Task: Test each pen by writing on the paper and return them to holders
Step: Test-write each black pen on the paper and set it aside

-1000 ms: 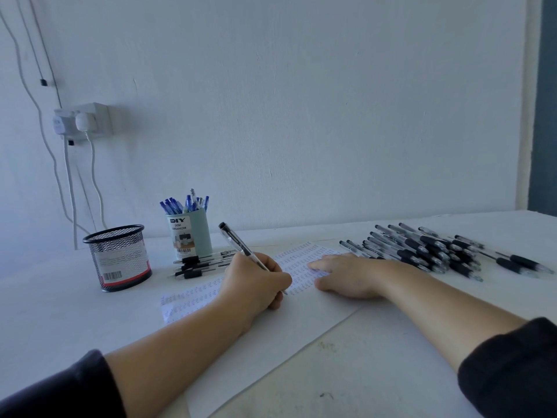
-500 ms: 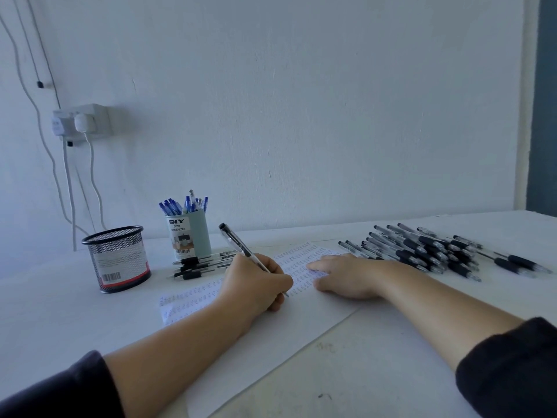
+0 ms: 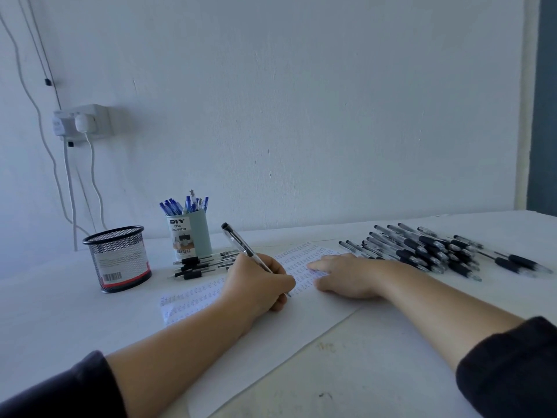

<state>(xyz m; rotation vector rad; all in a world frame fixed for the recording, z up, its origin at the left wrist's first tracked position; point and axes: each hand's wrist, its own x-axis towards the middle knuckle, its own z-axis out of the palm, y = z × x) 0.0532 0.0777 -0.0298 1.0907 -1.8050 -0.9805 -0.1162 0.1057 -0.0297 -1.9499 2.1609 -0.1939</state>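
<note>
My left hand (image 3: 259,285) grips a clear pen with a black cap end (image 3: 238,241), its tip down on the white paper (image 3: 301,336), which carries several rows of small written marks. My right hand (image 3: 346,274) lies flat on the paper's far right part, fingers straight, holding it down. A black mesh holder (image 3: 119,259) stands at the left. A pale green holder (image 3: 188,236) labelled DIY stands behind the paper with several blue pens in it. Several black pens (image 3: 202,265) lie in front of it. A big pile of black-grip pens (image 3: 437,251) lies at the right.
A wall socket (image 3: 84,122) with plugs and hanging cables sits on the wall at the left. The white table (image 3: 376,372) stretches toward me; a dark strip runs down the right edge of the view.
The left hand and pen have barely shifted, staying on the same line of the paper. The right hand stays flat in place.
</note>
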